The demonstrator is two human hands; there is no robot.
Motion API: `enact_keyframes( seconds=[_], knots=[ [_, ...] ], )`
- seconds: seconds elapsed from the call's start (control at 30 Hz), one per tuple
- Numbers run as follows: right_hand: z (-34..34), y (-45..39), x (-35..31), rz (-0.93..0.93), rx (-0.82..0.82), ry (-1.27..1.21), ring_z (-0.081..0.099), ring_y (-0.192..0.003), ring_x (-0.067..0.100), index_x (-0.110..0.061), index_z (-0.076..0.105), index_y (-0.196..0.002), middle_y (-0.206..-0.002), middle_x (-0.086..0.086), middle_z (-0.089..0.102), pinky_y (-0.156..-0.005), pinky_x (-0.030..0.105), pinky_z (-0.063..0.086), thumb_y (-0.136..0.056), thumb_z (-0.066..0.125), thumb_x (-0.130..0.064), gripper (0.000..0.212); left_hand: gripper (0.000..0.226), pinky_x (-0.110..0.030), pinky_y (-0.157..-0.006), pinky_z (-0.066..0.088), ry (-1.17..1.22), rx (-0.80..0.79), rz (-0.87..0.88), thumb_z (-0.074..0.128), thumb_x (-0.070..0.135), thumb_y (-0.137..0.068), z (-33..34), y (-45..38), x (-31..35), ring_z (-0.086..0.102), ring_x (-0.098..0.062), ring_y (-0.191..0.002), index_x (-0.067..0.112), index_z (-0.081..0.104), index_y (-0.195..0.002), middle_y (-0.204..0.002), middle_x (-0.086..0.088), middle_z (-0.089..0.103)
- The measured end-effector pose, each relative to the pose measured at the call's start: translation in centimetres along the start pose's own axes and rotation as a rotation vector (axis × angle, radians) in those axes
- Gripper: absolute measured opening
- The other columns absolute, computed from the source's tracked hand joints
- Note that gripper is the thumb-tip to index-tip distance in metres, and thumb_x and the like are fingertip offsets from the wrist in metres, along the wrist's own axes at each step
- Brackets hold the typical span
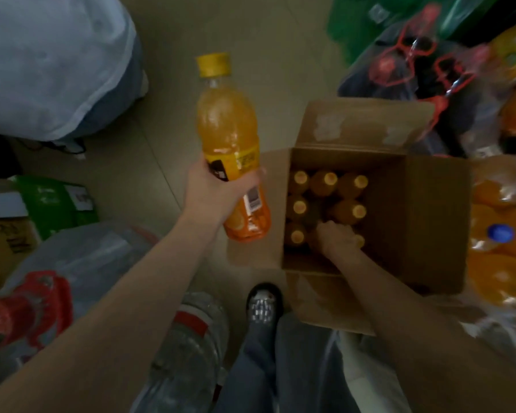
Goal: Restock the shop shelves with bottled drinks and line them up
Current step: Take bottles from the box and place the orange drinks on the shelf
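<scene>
Bottled orange drink (230, 138) with a yellow cap was held up in the left hand (213, 190), w/ fingers and thumb curled round its lower, labelled part; the bottle was in the air over the floor (173, 34), just left of the cardboard box (423, 210), cap pointing away from the person. The box stood on the floor w/ all flaps open, and inside it were more orange bottles (329, 189) standing upright in rows, seen from above as yellow caps, packed at the left side of the box; the right part of the box looked dark and I could not tell what was in there. The right hand (337, 238) was down inside the box, fingers curled round the top of one bottle in the near row, approx. in the middle of that row; the bottle under the hand was mostly hidden. On the right of the box lay shrink-wrapped packs of orange drink (501, 257) w/ blue caps, and behind it dark bottles w/ red wrapping (411, 64), blurred. Near the person's shoe (262, 305) lay a pack of clear water bottles (188, 347). On the left were a green carton (54, 201) and a big white sack (48, 61).
</scene>
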State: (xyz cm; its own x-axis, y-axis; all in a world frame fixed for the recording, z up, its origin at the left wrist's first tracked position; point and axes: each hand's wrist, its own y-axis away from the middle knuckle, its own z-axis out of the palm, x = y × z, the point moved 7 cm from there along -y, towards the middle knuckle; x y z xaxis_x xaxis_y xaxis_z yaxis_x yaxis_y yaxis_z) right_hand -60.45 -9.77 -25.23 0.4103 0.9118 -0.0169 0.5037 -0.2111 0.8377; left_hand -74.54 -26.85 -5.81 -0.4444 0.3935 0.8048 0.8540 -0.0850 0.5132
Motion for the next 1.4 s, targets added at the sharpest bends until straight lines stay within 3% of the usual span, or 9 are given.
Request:
enact_keyframes(
  seconds=[0.1,0.27,0.5,0.7,0.87,1.0,1.17,1.3,1.4],
  knots=[
    [-1.6,0.6,0.1,-0.042,0.088,0.008,0.055,-0.111,0.027,-0.017,0.048,-0.124,-0.12,0.007,0.058,-0.095,0.04,0.039,-0.09,0.051,-0.024,0.034,0.041,-0.026,-0.076,0.049,-0.02,-0.071,-0.046,0.08,0.02,-0.067,1.6,0.5,-0.5,0.061,-0.004,-0.085,0.03,0.053,-0.096,-0.089,0.013,0.062],
    [-14.7,12.4,2.3,-0.234,0.252,-0.081,0.058,-0.103,0.035,-0.009,0.051,-0.112,-0.109,0.015,0.06,-0.078,0.035,0.046,-0.075,0.071,-0.03,0.047,0.047,-0.032,-0.076,0.052,-0.041,-0.147,-0.062,0.083,0.02,-0.062,3.3,5.0,5.7,0.064,-0.013,-0.086,0.022,0.056,-0.101,-0.088,0.007,0.065],
    [-40.4,42.3,6.6,-0.353,0.776,-0.362,0.057,-0.081,0.023,-0.005,0.059,-0.1,-0.088,0.007,0.063,-0.063,0.021,0.027,-0.067,0.071,-0.025,0.04,0.03,-0.008,-0.052,0.045,-0.019,-0.378,0.185,0.077,0.011,-0.071,3.7,15.0,30.7,0.056,0.005,-0.06,0.02,0.055,-0.088,-0.075,0.01,0.058],
    [-52.5,70.6,12.2,-0.244,1.392,-0.618,0.048,-0.072,0.008,-0.016,0.062,-0.094,-0.079,-0.003,0.056,-0.065,0.022,0.036,-0.068,0.063,-0.036,0.032,0.011,-0.031,-0.069,0.054,0.198,-0.683,0.193,0.062,0.022,-0.084,3.2,26.7,49.2,0.063,-0.015,-0.066,0.017,0.059,-0.093,-0.083,-0.005,0.064],
    [-52.8,86.7,19.3,-0.115,1.857,-0.74,0.052,-0.081,0.021,-0.006,0.063,-0.081,-0.079,0.01,0.056,-0.069,0.026,0.04,-0.074,0.061,-0.049,0.044,0.004,-0.023,-0.055,0.052,0.168,-0.832,0.351,0.057,0.017,-0.086,5.4,36.2,58.5,0.061,-0.013,-0.056,0.017,0.057,-0.09,-0.073,-0.003,0.063],
    [-50.1,90.8,24.9,0.105,1.722,-0.852,0.05,-0.081,0.016,-0.019,0.049,-0.078,-0.087,0.006,0.055,-0.061,0.025,0.034,-0.089,0.057,-0.039,0.024,0.012,-0.022,-0.056,0.051,0.036,-0.879,0.583,0.063,0.011,-0.084,8.8,43.5,62.6,0.063,-0.009,-0.06,0.019,0.056,-0.088,-0.078,0.0,0.063],
    [-43.2,93.3,31.1,0.487,1.555,-0.734,0.056,-0.08,0.024,-0.007,0.046,-0.103,-0.086,0.005,0.052,-0.058,0.029,0.032,-0.093,0.05,-0.039,0.034,0.046,-0.034,-0.086,0.045,-0.177,-0.989,0.916,0.075,0.013,-0.075,14.3,50.5,64.2,0.058,-0.022,-0.102,0.018,0.05,-0.113,-0.108,-0.005,0.062],
    [-39.2,96.4,37.0,0.608,1.641,-0.872,0.051,-0.081,0.025,-0.008,0.046,-0.107,-0.086,0.005,0.052,-0.063,0.03,0.032,-0.095,0.05,-0.034,0.028,0.07,-0.039,-0.097,0.042,-0.273,-1.012,1.105,0.08,0.009,-0.069,20.0,54.5,64.8,0.053,-0.023,-0.113,0.013,0.042,-0.128,-0.118,-0.008,0.057],
    [-37.2,97.9,41.5,0.58,1.862,-1.024,0.051,-0.082,0.022,-0.007,0.049,-0.106,-0.082,0.001,0.053,-0.064,0.031,0.036,-0.095,0.051,-0.03,0.025,0.09,-0.045,-0.1,0.04,-0.297,-0.959,1.198,0.082,0.037,-0.054,24.1,56.9,65.5,0.05,-0.027,-0.118,0.013,0.042,-0.131,-0.123,-0.009,0.056]
  ],
)
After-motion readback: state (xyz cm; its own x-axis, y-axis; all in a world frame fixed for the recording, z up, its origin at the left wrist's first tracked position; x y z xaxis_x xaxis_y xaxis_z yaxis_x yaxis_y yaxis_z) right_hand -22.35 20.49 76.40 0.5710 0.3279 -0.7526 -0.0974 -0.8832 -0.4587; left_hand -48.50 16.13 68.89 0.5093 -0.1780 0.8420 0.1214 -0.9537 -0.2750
